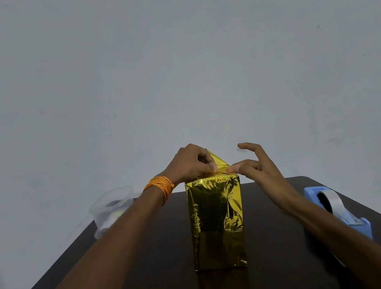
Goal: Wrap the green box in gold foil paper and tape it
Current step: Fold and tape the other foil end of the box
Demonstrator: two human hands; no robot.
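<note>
Foil paper in gold (pixel 218 227) wraps the tall box so that only foil shows on the side facing the camera. The package stands upright on the middle of the dark table (pixel 153 262).

At the top, a triangular flap (pixel 219 159) of the foil sticks up behind the near edge. The left hand (pixel 191 163), with an orange thread band (pixel 160 188) at its wrist, curls its fingers over the top and pinches the flap near its base. The right hand (pixel 256 171) meets it from the other side. Its thumb and forefinger pinch the foil at the top right corner, while its other 3 fingers are lifted and spread, touching nothing.

A blue tape dispenser (pixel 361 227) with a white roll sits on the table beside the right forearm, partly hidden by it. A clear plastic container (pixel 110 209) stands at the far left corner, well apart from the package.
</note>
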